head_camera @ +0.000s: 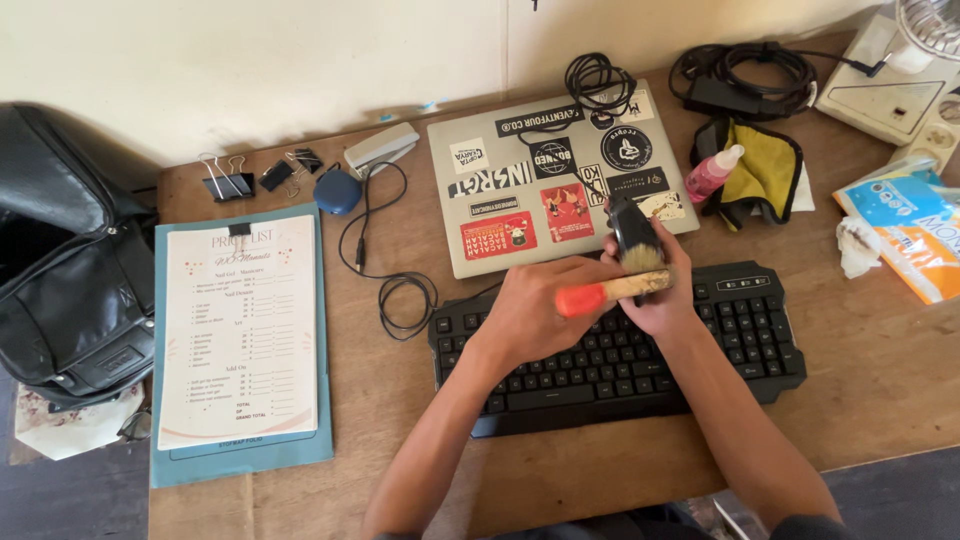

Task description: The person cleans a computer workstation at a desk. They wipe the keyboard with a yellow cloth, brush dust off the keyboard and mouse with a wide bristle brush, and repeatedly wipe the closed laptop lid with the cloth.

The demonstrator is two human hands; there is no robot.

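We hold a brush [612, 290] with our left hand [535, 310], fingers wrapped around its orange handle, the wooden neck and pale bristles pointing toward the right. Our right hand [655, 290] is closed on a small black object [632, 228] that stands upright just above the bristles; we cannot tell what it is. Both hands meet over the far middle of a black keyboard [740, 335], which lies near the desk's [880, 400] front edge. Just behind the keyboard sits a closed grey laptop [520, 180] covered in stickers, with a coiled black cable [595, 75] at its far edge. Right of the laptop lie a pink spray bottle [712, 172] and a yellow cloth [768, 165], and further toward the right edge a crumpled tissue [856, 245] and a blue and orange packet [915, 235]. On the left part of the desk a printed sheet rests on a blue folder [240, 335], with binder clips [228, 182], a stapler [380, 148] and a round blue gadget [338, 190] near the far edge. A black bag [65, 270] sits beyond the left edge.
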